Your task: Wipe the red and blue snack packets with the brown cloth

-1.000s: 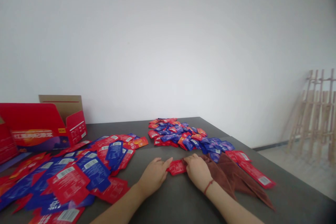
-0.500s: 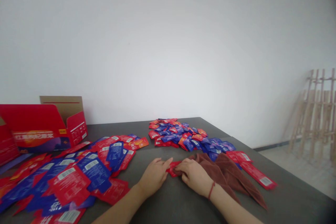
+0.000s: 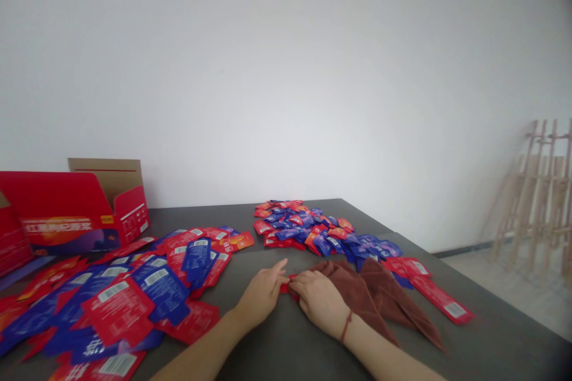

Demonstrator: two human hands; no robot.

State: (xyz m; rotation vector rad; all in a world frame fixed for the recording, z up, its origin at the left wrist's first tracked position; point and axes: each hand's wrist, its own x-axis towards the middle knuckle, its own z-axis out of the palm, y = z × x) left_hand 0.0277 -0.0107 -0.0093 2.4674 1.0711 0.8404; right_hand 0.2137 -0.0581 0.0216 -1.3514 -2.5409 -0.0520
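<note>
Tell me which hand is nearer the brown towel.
Right. The right hand lies against the brown towel, while the left hand is farther away, on the other side of the small red sachet.

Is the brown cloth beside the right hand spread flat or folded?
Folded loosely: the brown cloth lies in overlapping layers with pointed corners.

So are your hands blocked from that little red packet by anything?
No, nothing visible is in the way. The red packet sits between the left hand and the right hand, and the right hand partly covers it. The brown towel lies beside the right hand, not between them.
</note>
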